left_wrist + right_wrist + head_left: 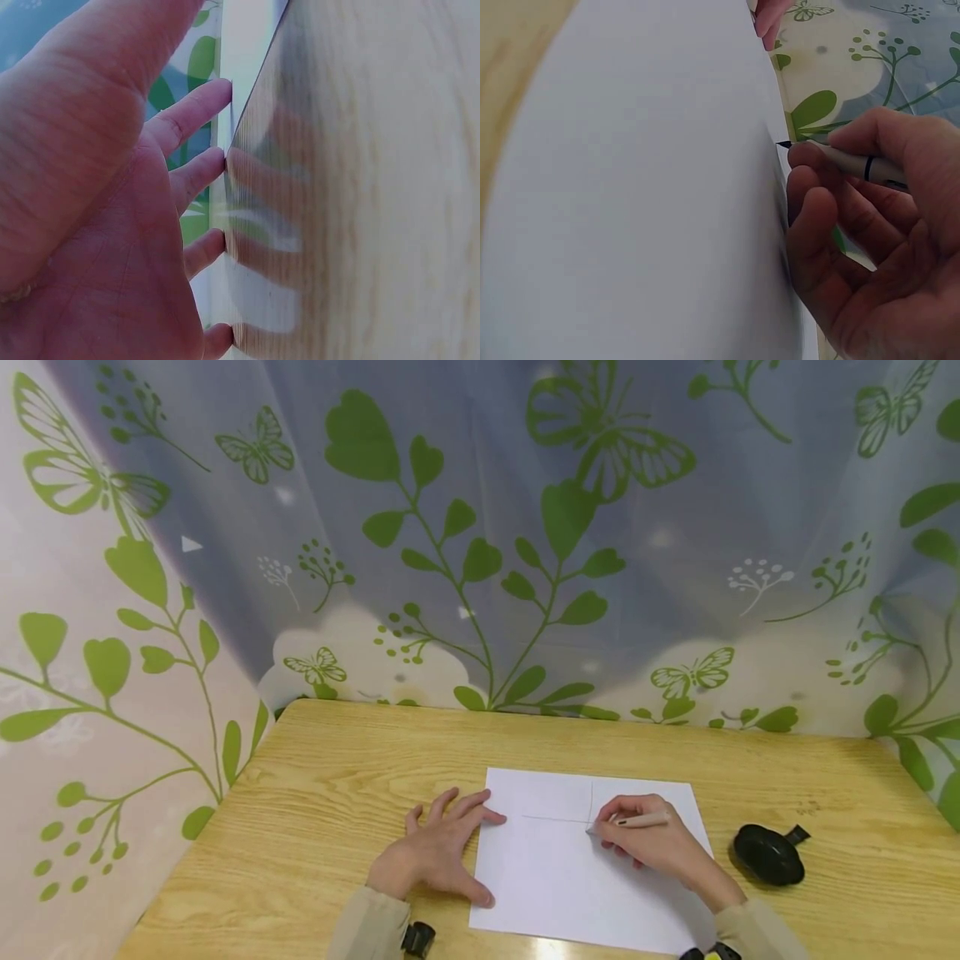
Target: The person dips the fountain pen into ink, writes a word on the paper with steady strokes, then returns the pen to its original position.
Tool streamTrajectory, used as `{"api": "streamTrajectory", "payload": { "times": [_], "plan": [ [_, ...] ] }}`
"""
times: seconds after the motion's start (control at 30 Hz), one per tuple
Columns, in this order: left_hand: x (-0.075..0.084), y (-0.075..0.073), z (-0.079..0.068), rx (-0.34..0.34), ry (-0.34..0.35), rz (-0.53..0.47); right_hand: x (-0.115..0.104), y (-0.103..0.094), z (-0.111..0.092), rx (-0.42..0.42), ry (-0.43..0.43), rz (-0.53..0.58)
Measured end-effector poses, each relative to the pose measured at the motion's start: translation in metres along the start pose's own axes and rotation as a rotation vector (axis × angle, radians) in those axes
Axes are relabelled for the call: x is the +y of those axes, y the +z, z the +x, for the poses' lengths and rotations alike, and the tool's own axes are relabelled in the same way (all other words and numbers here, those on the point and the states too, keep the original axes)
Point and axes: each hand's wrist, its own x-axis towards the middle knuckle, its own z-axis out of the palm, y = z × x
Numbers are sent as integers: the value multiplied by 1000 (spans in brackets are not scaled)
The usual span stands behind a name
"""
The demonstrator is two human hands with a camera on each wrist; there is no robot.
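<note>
A white sheet of paper lies on the wooden table, with a thin horizontal line and a vertical line crossing near its upper middle. My right hand pinches a light-coloured pen, its dark tip right at the paper by the lower end of the vertical line. In the right wrist view, the pen shows a dark band on its barrel. With fingers spread, my left hand rests at the sheet's left edge, thumb and index fingertip on the paper. The left wrist view shows its fingertips against the table surface.
A small black pan-shaped dish with a short handle sits on the table to the right of the paper. Behind the table hangs a curtain printed with green leaves and butterflies. Dark straps are on both wrists.
</note>
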Motion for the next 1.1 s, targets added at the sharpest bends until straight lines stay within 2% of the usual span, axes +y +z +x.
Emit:
{"api": "streamTrajectory", "payload": {
  "times": [0.47, 1.1],
  "plan": [
    [0, 0, 0, -6, -5, 5, 2, 2, -4, -37, -13, 4],
    [1, 0, 0, 1, 2, -6, 0, 7, -10, -129, -35, 21]
  ]
}}
